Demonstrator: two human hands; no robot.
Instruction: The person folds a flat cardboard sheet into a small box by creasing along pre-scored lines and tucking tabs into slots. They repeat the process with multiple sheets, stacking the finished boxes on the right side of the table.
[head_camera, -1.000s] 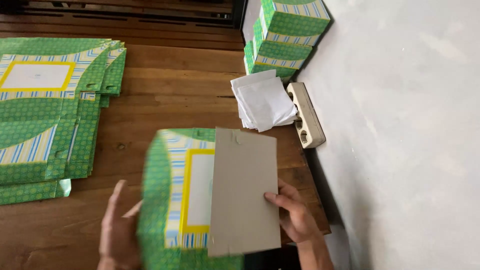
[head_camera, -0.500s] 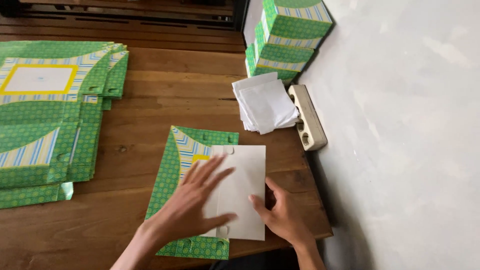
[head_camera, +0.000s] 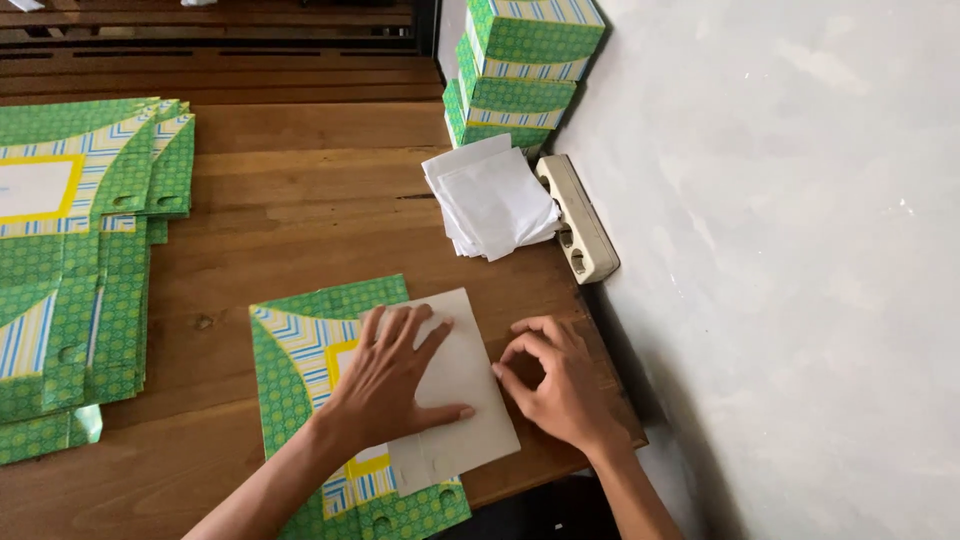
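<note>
- Green-and-yellow flat carton blank (head_camera: 300, 400), head view: it lies printed side up on the wooden table (head_camera: 300, 200), directly under both hands.
- A plain white card panel (head_camera: 470, 400) lies over the right half of the blank; its right edge runs alongside the table's edge.
- Left hand (head_camera: 390, 385): open flat, fingers spread, palm pressing on the panel. It grasps nothing; it only weighs the panel down.
- Right hand (head_camera: 560, 385): just right of the left hand, fingers curled, the tips touching the panel's right edge. Whether they pinch that edge or merely press it cannot be told.
- Change from the earlier head views: a second ago the blank and panel were held up off the table, tilted, one hand on each side. Half a second ago they were already down, with the left hand spread over them. Now the left hand sits square on the panel, and the right has shifted to its edge.
- Judged meaning: lifting is over, and flattening or creasing of the panel against the blank is in hand.
- Beyond the fingertips: a loose stack of white paper sheets (head_camera: 495, 200) and a beige power strip (head_camera: 578, 220) against the grey wall (head_camera: 780, 250).
- Further beyond: assembled green boxes (head_camera: 525, 70), stacked.
- Far left of the left hand: a pile of flat green blanks (head_camera: 80, 260).
</note>
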